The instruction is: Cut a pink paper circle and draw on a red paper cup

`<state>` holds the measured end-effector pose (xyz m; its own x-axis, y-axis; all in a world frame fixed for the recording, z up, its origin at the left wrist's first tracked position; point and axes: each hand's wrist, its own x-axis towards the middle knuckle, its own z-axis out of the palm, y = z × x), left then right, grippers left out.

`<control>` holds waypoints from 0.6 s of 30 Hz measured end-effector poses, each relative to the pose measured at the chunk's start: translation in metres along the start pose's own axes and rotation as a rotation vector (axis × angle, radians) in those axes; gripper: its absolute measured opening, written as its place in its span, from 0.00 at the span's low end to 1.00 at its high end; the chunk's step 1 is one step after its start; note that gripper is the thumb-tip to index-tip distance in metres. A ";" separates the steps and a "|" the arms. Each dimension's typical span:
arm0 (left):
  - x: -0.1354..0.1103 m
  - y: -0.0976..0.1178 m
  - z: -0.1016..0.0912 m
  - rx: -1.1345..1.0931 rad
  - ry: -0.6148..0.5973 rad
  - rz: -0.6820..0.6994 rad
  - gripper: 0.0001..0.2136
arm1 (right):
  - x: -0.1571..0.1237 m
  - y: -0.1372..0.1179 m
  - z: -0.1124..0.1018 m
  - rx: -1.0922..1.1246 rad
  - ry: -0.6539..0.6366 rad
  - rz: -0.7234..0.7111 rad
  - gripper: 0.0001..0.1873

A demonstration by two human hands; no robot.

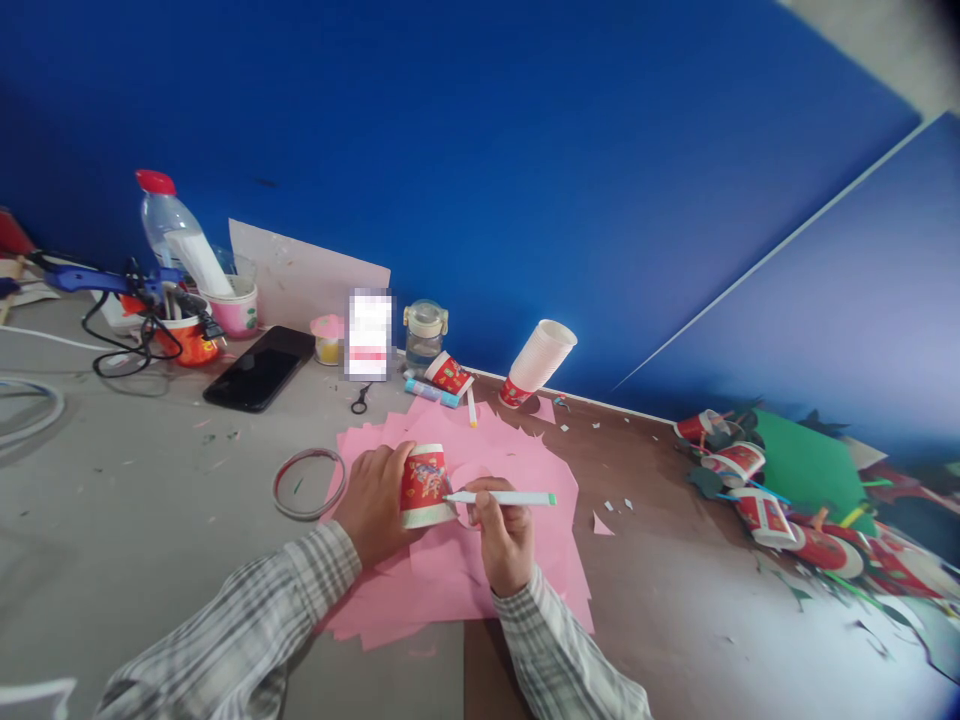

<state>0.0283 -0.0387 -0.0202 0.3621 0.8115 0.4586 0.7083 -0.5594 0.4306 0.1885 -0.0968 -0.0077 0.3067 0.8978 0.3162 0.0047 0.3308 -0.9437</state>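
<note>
My left hand (379, 503) is wrapped round a red and white paper cup (426, 483) with a colourful printed picture. The cup is upside down over a pile of pink paper (457, 590). Between the fingers and thumb of my right hand (504, 530) is a white marker pen (510, 498) with a green end. Its tip points left at the cup's lower right side; whether it touches the cup I cannot tell. Part of the cup's left side is hidden by my left fingers.
A leaning stack of paper cups (541, 355), a lidded jar (425, 335) and a glue stick (431, 391) stand or lie behind the paper. To the left are a tape ring (308, 484), small scissors (361, 399) and a black phone (260, 368). Decorated cups (763, 517) crowd the right.
</note>
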 end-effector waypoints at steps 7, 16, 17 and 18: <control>-0.001 -0.001 0.002 -0.001 0.022 0.010 0.39 | 0.001 -0.002 -0.001 -0.072 0.001 -0.033 0.13; -0.001 0.000 0.000 0.002 0.026 0.016 0.38 | 0.002 -0.002 -0.001 -0.127 -0.012 -0.058 0.11; -0.001 0.000 0.000 0.006 0.023 0.015 0.38 | 0.002 -0.003 -0.001 -0.127 -0.014 -0.057 0.11; 0.000 0.000 0.000 0.008 0.023 0.017 0.38 | 0.002 -0.003 -0.001 -0.123 -0.017 -0.055 0.10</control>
<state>0.0281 -0.0393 -0.0201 0.3599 0.7979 0.4836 0.7071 -0.5714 0.4165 0.1896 -0.0960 -0.0041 0.2865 0.8845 0.3681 0.1383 0.3420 -0.9295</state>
